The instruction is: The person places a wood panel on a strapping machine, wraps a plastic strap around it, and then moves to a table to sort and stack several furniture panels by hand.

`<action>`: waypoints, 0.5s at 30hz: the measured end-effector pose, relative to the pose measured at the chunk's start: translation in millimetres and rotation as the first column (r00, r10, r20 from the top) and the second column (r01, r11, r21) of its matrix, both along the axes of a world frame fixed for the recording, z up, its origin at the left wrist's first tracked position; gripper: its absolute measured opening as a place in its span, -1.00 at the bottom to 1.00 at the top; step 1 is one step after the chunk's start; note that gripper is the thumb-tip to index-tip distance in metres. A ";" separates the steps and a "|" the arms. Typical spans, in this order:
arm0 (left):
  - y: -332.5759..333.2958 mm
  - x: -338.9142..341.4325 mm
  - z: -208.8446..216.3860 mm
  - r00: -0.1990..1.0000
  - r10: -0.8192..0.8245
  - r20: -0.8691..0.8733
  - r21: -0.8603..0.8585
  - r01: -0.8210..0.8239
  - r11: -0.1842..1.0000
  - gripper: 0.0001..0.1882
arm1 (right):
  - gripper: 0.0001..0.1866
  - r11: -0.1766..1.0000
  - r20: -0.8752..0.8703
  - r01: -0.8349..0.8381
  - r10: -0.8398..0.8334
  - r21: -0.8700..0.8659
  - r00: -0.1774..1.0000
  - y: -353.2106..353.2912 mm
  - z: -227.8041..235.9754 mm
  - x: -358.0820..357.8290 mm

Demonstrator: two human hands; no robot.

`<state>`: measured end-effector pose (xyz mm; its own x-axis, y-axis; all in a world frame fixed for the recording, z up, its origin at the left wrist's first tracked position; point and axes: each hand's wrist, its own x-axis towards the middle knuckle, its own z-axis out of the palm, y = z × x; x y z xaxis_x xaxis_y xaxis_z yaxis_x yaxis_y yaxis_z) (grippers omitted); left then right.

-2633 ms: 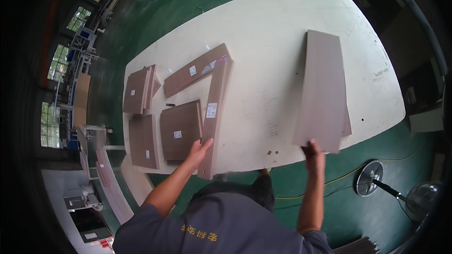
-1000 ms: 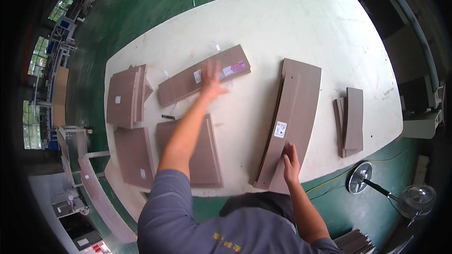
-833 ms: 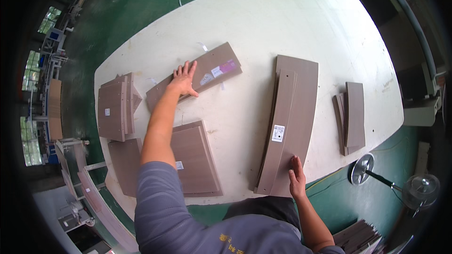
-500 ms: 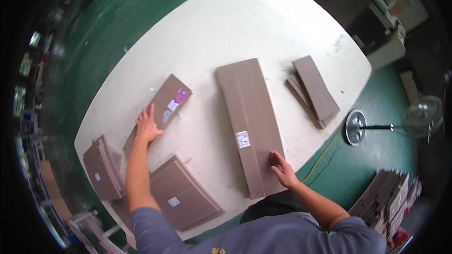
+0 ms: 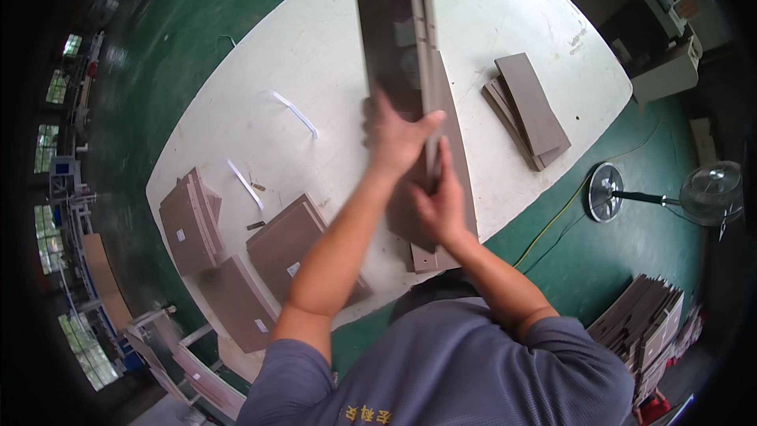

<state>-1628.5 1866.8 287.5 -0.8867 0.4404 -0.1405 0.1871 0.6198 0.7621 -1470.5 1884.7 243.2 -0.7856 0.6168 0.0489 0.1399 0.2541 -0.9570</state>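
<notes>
A pair of narrow brown boards (image 5: pixel 386 39), pressed face to face with labels on one side, is raised on edge above the table. My left hand (image 5: pixel 397 140) grips them around the middle, its thumb over the edge. Lower down, my right hand (image 5: pixel 443 207) holds their near part, fingers along the edge and thumb on the face. Beneath them lies a long brown board (image 5: pixel 457 150), partly hidden by the raised boards and my hands.
Two short boards (image 5: pixel 536 110) lie crossed at the right of the white table (image 5: pixel 331 55). Brown panels (image 5: pixel 288 241) sit at the near left, beside a small dark object (image 5: pixel 256 226). White strips (image 5: pixel 296 114) lie loose. A fan (image 5: pixel 631 196) stands on the green floor, right.
My left hand has lifted the narrow boards off the left of the table and brought them over the long board. My right hand has moved up onto them. Two white strips now show there.
</notes>
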 end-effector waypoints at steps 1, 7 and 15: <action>3.9 12.5 -11.9 0.997 -0.081 -0.002 0.159 0.080 0.984 0.28 | 0.01 0.988 -0.009 -0.023 0.022 -0.151 1.000 22.2 -0.2 17.8; -63.9 37.6 -163.3 0.990 -0.090 0.105 0.079 0.082 0.994 -0.03 | -0.03 0.865 -0.007 -0.083 0.092 -0.495 0.996 111.2 -62.0 110.0; -75.3 73.6 -220.6 0.850 -0.053 0.524 0.371 -0.172 0.913 -0.25 | -0.04 0.866 0.130 -0.070 0.153 -0.495 0.980 108.6 -159.5 124.3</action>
